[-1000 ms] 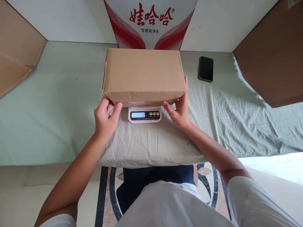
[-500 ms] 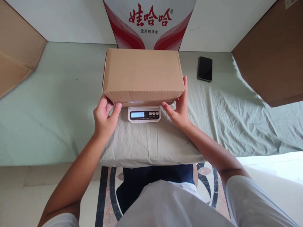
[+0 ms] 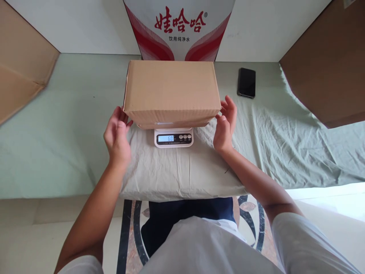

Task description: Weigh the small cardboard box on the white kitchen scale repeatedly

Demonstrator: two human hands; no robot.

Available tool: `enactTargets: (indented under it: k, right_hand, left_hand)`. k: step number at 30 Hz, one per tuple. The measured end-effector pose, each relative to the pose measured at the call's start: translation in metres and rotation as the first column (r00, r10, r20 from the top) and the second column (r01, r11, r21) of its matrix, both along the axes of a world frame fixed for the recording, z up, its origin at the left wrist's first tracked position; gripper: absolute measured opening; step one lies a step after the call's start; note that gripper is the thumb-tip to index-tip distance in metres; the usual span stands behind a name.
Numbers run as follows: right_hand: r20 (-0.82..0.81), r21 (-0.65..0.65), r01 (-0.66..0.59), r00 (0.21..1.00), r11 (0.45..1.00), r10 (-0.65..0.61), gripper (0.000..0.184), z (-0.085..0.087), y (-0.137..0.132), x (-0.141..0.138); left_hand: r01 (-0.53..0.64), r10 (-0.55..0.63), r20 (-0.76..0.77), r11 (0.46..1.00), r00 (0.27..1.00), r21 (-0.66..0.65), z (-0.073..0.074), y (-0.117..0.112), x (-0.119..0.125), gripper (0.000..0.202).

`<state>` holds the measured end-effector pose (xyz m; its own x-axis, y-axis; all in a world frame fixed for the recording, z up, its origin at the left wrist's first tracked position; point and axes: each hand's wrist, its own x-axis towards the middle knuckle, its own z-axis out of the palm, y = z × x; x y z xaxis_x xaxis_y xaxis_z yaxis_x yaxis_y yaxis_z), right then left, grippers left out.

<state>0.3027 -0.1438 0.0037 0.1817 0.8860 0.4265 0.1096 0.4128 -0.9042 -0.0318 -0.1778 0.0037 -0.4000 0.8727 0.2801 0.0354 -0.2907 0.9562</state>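
A closed brown cardboard box [image 3: 172, 85] rests on a small white digital scale [image 3: 173, 145]. Only the scale's front edge shows, with a lit display that seems to read 60 and several buttons; the box hides its platform. My left hand [image 3: 117, 137] is just off the box's front left corner, fingers apart, some fingertips behind the box edge. At the front right corner is my right hand [image 3: 226, 123], its fingers loosely curved and apart, the tips close to the box side. Neither hand grips the box; whether the fingertips still touch it I cannot tell.
A black phone [image 3: 246, 82] lies on the green cloth [image 3: 85, 152] to the right. Behind the box stands a white and red carton [image 3: 179, 23] with Chinese lettering. Large cardboard pieces stand at the left [image 3: 25, 57] and the right [image 3: 327, 64].
Both hands have let go of the box and moved outward, the left to the left, the right to the right. The scale's display has gone from about 29 to about 60.
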Motion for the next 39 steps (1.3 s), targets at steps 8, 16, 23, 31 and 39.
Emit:
enactTargets:
  k: [8,16,23,31,39]
  right_hand:
    - [-0.229,-0.273,0.069,0.964,0.960,-0.134,0.039,-0.012,0.014,-0.003]
    - [-0.257,-0.276,0.082,0.954,0.958,-0.156,0.024,-0.012,0.016,-0.004]
    - [-0.191,-0.253,0.112,0.968,0.961,-0.163,0.023,-0.011,0.018,-0.005]
    - [-0.152,-0.257,0.131,0.973,0.957,-0.174,0.018,-0.007,0.017,-0.007]
    - [-0.167,-0.288,0.118,0.971,0.950,-0.171,0.014,-0.004,0.013,-0.008]
  left_hand:
    - [-0.032,0.036,0.054,0.997,0.998,-0.066,-0.007,0.005,-0.007,0.092]
    - [-0.053,0.058,0.064,0.995,0.996,-0.084,-0.004,0.007,-0.008,0.103]
    - [-0.060,0.066,0.056,0.994,0.996,-0.090,-0.005,0.009,-0.011,0.107]
    - [-0.072,0.076,0.040,0.993,0.996,-0.091,-0.003,0.008,-0.009,0.098]
    - [-0.069,0.076,0.058,0.991,0.995,-0.116,-0.005,0.009,-0.009,0.088]
